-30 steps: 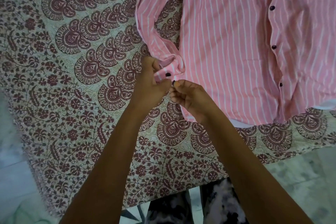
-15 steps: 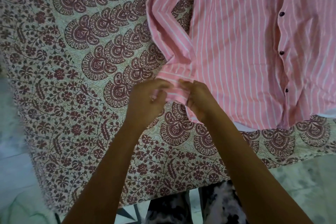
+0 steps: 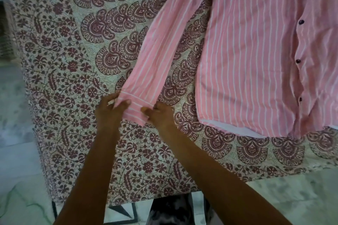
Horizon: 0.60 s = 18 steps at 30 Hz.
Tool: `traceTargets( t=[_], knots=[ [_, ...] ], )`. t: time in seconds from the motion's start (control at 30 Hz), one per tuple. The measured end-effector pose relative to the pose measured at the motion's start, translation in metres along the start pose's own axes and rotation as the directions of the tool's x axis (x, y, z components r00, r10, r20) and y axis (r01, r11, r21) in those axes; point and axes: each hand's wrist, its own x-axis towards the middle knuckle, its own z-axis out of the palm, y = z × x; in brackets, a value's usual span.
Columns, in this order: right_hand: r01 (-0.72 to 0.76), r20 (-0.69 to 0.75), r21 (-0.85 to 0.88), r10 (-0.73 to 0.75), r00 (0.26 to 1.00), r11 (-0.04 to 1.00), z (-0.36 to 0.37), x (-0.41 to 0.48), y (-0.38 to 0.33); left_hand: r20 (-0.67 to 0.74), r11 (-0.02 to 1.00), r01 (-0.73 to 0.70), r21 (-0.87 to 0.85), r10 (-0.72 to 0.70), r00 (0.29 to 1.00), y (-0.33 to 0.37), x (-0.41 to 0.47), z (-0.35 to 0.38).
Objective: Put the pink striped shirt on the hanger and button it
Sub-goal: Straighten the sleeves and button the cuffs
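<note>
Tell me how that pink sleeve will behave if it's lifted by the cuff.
Probably floppy: the sleeve lies flat and creased on the bedspread, so it should drape from the cuff. Likely light: the left hand and right hand just pinch it.

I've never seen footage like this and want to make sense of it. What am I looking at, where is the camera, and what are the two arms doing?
There is no machine here. A person wears one camera on the head, and it looks down at their own arms. A pink striped shirt lies flat on a maroon-printed cloth, with dark buttons down its front. One sleeve stretches toward the viewer. The left hand and the right hand each pinch its cuff.
</note>
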Motion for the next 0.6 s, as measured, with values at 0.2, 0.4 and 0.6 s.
traceTargets(
  t=[0.2,0.4,0.6],
  knots=[
    [-0.022,-0.054,-0.039,0.020,0.998,0.999,0.032,0.036,0.009,0.080,0.896,0.309,-0.320,-0.300,0.951,-0.017,0.033,-0.022],
    [0.075,-0.063,-0.184,-0.088,0.994,0.980,0.038,0.049,0.024,-0.039,0.915,0.213,-0.343,-0.240,0.970,-0.024,0.038,-0.010],
    [0.072,-0.072,-0.314,-0.099,0.992,0.947,0.037,0.053,0.029,-0.179,0.967,0.135,-0.214,-0.175,0.968,-0.033,0.050,-0.011]
  ],
)
